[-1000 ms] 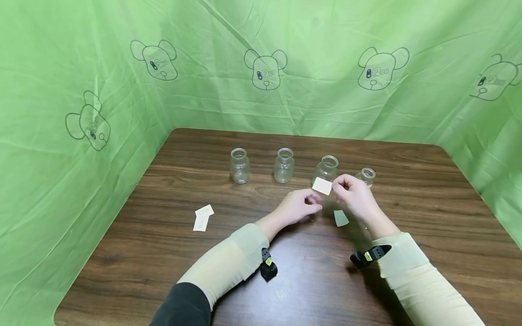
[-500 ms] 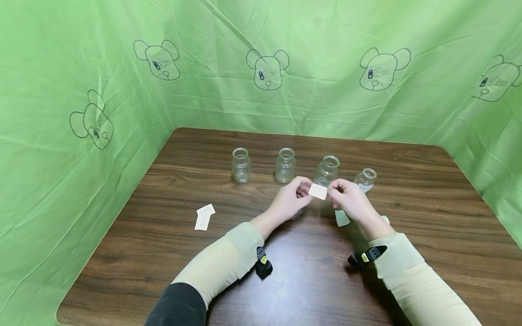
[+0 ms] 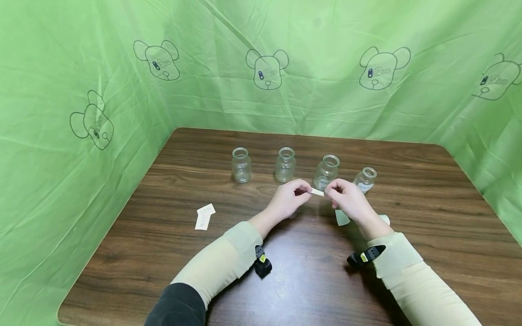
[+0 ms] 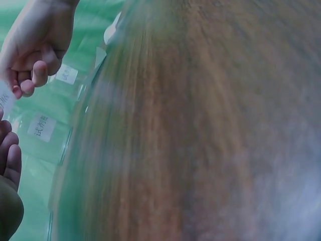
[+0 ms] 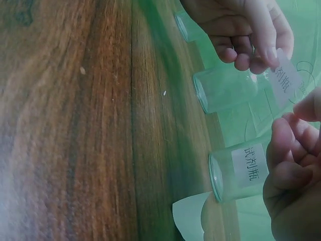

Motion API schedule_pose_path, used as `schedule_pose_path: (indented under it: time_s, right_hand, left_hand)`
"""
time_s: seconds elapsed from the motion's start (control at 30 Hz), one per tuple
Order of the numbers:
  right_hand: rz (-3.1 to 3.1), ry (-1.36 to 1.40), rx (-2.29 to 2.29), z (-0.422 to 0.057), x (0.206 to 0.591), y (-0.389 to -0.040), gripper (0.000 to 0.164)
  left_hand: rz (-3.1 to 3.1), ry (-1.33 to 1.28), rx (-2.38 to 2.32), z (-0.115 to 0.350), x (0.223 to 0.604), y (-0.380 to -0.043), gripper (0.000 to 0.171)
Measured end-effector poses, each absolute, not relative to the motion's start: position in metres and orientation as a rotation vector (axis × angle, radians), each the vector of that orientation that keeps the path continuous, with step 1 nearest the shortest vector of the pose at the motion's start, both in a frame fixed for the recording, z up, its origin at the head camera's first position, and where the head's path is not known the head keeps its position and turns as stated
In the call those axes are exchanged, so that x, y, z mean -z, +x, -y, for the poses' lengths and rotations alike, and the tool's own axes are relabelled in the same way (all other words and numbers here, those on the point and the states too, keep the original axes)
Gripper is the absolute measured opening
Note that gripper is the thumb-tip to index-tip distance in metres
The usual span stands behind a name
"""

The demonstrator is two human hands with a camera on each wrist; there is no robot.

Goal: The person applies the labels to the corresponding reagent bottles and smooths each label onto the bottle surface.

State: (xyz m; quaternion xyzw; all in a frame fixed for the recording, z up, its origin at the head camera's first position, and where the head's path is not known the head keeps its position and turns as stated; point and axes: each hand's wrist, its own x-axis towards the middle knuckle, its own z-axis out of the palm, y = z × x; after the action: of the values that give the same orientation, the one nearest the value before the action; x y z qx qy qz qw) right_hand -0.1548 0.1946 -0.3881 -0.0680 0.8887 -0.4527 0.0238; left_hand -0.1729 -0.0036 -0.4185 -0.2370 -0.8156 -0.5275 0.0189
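- The main change is in the white label (image 3: 317, 192). One second ago only the right hand (image 3: 351, 200) holds it; now the left hand (image 3: 284, 199) holds it too.
- Half a second ago the label shows its broad blank face to the head camera. Now it is tilted and looks like a thin strip.
- The fingers of the left hand pinch one end of the label. Thumb and finger of the right hand pinch the opposite end, and its other fingers are curled loosely.
- The label is in the air, between the two hands, in front of the third jar (image 3: 326, 170) from the left. In the right wrist view its dark writing is visible, and it seems to touch no jar.
- In my judgement, this means that the label is supported from both sides, so its angle can be controlled better.
- The third jar and the fourth jar (image 3: 364, 179) carry similar labels. On the first jar (image 3: 241, 169) and the second jar (image 3: 285, 169) I see none.
- Two paper slips (image 3: 202, 221) lie overlapping at the left, well apart from the hands. A pale green sheet (image 3: 341, 218) lies near the right hand. These have not moved noticeably.
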Motion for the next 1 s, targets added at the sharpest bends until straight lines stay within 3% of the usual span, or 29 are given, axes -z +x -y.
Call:
schedule_pose_path:
  time_s: [0.43, 1.0]
  right_hand:
    - [-2.82, -0.479, 1.435, -0.186, 0.394, -0.156, 0.01]
    - [-2.841, -0.353, 1.374, -0.164, 0.396, -0.169, 0.009]
  left_hand:
    - [2.576, -0.699, 1.556, 0.011, 0.416, -0.176, 0.005]
    - [2.545, -0.535, 1.629, 0.023, 0.418, -0.184, 0.007]
